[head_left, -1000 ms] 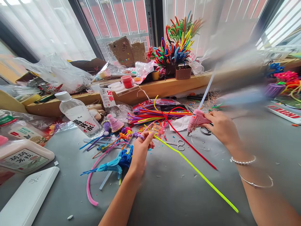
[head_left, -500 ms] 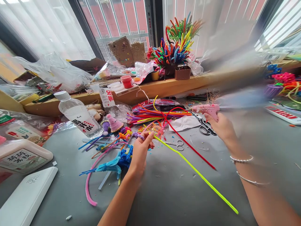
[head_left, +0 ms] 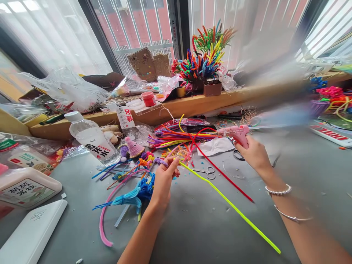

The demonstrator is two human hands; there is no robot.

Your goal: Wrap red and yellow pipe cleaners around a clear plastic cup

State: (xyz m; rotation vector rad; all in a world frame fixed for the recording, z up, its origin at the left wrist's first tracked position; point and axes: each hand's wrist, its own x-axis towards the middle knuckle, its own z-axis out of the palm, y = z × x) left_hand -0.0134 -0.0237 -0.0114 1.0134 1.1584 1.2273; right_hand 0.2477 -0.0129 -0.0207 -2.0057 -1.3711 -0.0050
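Observation:
My left hand pinches one end of a long yellow-green pipe cleaner, which slants down to the right over the grey table. A small purple piece shows at its fingers; whether they hold it too I cannot tell. My right hand is wrapped round the handle of a pink glue gun, its nozzle pointing left over a pile of colourful pipe cleaners. A clear glue stick sticks out of its back. Beside my left hand lies a blue pipe-cleaner piece, with a curved pink pipe cleaner.
Small silver scissors and a red pipe cleaner lie between my hands. To the left stand a water bottle, a large lotion-like bottle and a white power bank. Pipe-cleaner plants stand on the wooden ledge.
My right hand has moved slightly left with the glue gun, bringing its nozzle further over the pipe-cleaner pile. My left hand keeps its pinch on the yellow-green pipe cleaner.

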